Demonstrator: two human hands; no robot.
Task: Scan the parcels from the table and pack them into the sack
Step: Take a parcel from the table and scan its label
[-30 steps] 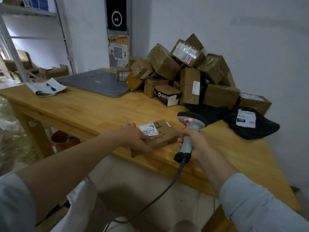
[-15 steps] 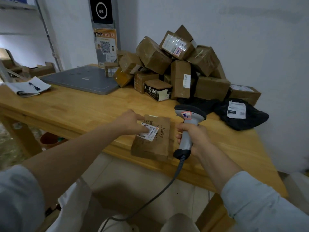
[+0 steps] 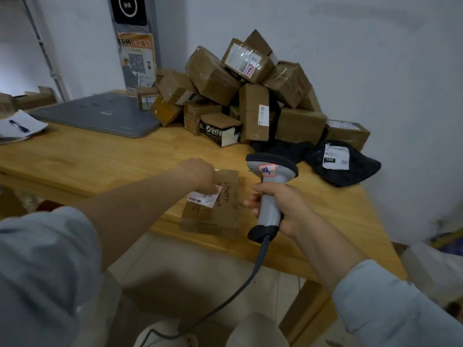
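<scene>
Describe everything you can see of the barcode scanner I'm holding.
The barcode scanner is a grey plastic handheld unit: a wide dark-rimmed head on a slim grip ending in a black base. A red-edged white sticker with handwriting sits on the head. A dark cable runs from the base down toward the floor. The right hand wraps the grip, holding it upright over the near edge of the wooden table, just right of the flat cardboard parcel, not touching it.
</scene>
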